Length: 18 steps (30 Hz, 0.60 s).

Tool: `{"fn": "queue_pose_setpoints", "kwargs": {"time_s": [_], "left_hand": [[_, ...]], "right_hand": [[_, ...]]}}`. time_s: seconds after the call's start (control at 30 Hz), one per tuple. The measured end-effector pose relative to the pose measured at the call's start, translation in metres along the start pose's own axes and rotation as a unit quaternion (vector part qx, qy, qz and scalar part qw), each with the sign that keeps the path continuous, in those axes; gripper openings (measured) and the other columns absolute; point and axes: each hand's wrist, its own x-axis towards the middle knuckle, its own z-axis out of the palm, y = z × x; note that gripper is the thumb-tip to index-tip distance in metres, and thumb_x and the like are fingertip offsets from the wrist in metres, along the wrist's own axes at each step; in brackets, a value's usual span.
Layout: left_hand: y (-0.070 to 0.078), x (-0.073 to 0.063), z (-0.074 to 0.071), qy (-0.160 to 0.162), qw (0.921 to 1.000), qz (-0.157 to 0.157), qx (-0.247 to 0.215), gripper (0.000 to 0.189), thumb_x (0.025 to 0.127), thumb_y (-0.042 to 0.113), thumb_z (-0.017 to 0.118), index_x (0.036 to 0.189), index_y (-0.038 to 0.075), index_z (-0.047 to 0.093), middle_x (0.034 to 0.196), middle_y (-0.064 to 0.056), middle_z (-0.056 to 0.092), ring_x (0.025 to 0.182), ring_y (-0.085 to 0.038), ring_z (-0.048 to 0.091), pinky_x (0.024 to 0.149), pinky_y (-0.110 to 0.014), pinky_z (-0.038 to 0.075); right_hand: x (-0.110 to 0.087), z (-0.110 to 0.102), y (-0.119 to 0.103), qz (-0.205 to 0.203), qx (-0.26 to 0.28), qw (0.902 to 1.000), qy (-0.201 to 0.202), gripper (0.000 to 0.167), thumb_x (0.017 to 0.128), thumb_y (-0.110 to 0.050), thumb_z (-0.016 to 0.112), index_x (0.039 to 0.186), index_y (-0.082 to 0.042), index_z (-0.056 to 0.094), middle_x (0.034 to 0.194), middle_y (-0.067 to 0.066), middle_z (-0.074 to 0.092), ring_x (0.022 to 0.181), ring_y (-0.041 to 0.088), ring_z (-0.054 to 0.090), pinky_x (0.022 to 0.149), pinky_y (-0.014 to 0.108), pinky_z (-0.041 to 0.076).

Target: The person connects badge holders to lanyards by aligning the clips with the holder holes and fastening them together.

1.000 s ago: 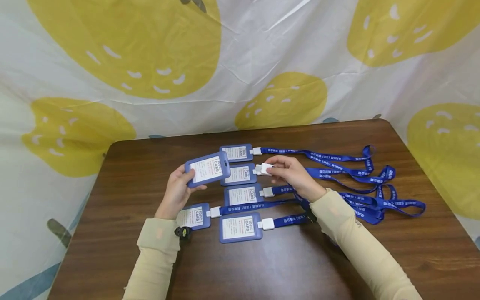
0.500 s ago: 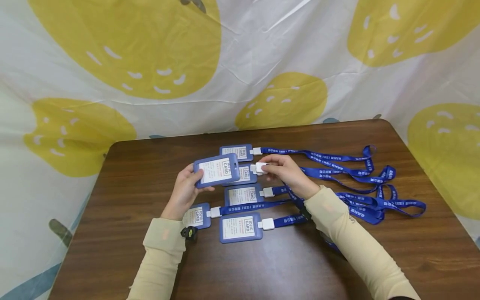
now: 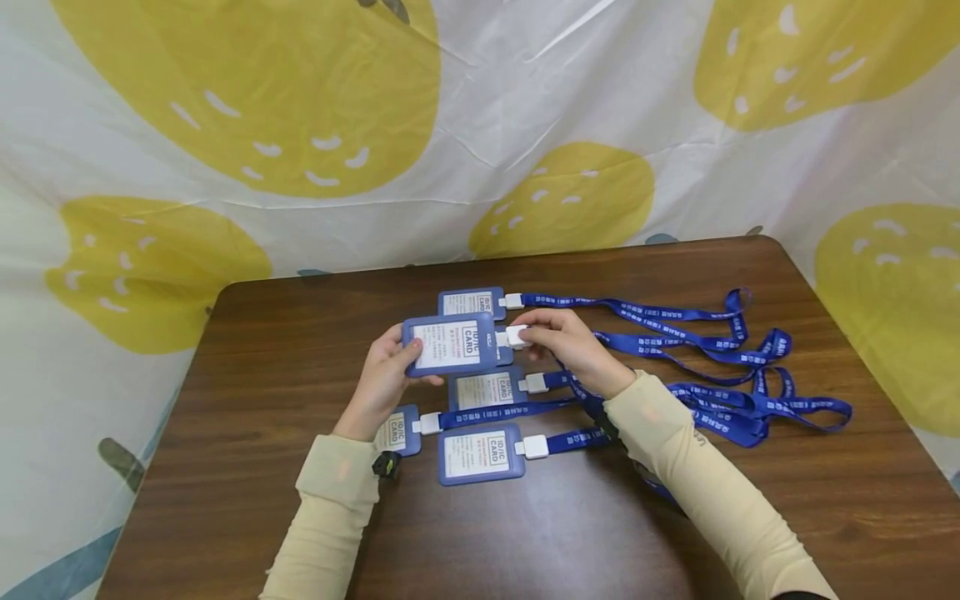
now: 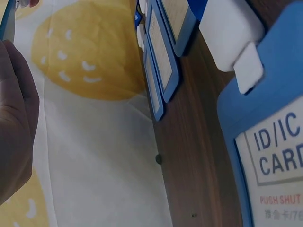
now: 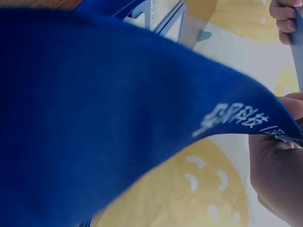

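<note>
In the head view my left hand [image 3: 378, 382] holds a blue ID badge holder [image 3: 447, 344] above the table, thumb on its front face. My right hand [image 3: 573, 346] pinches the white clip [image 3: 516, 337] of a blue lanyard. The clip's small tab is right at the slotted end of the held badge holder. From the right hand the lanyard strap [image 5: 118, 104] runs back toward the wrist, filling much of the right wrist view. Beneath the held badge holder, another one [image 3: 505, 355] on the table is mostly covered.
Several badge holders with lanyards lie on the brown table [image 3: 262, 350], including one at the front [image 3: 482, 455] and one at the back [image 3: 468, 302]. Their blue straps [image 3: 757, 408] tangle at the right. A lemon-patterned cloth [image 3: 360, 233] hangs behind.
My left hand has carried the badge holder rightward and levelled it. My right hand has shifted slightly left with the clip, so holder and clip now meet in view.
</note>
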Motion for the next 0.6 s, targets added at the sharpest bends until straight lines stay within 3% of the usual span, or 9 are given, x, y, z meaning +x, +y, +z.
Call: {"fn": "queue_pose_setpoints", "kwargs": {"time_s": [0.27,0.6], "left_hand": [[-0.0003,-0.0017,0.0012,0.007,0.9999,0.001,0.011,0.026,0.098,0.004,0.031,0.121,-0.009,0.035,0.088,-0.009,0.061,0.068,-0.018,0.063,0.057,-0.03,0.054],[0.0007,-0.0046,0.0027,0.002,0.9983,0.028,0.051,0.027,0.098,0.005,0.032,0.12,-0.009,0.035,0.095,-0.017,0.061,0.07,-0.019,0.065,0.062,-0.035,0.054]], "right_hand": [[0.0004,0.001,0.0005,0.001,0.009,1.0,0.002,0.025,0.09,-0.006,0.051,0.108,0.011,0.057,0.076,0.003,0.058,0.059,0.01,0.053,0.056,0.023,0.044],[-0.0004,0.0034,0.0015,-0.004,0.017,0.9999,-0.002,0.025,0.09,-0.004,0.052,0.107,0.013,0.056,0.074,0.003,0.058,0.059,0.01,0.052,0.056,0.024,0.046]]}}
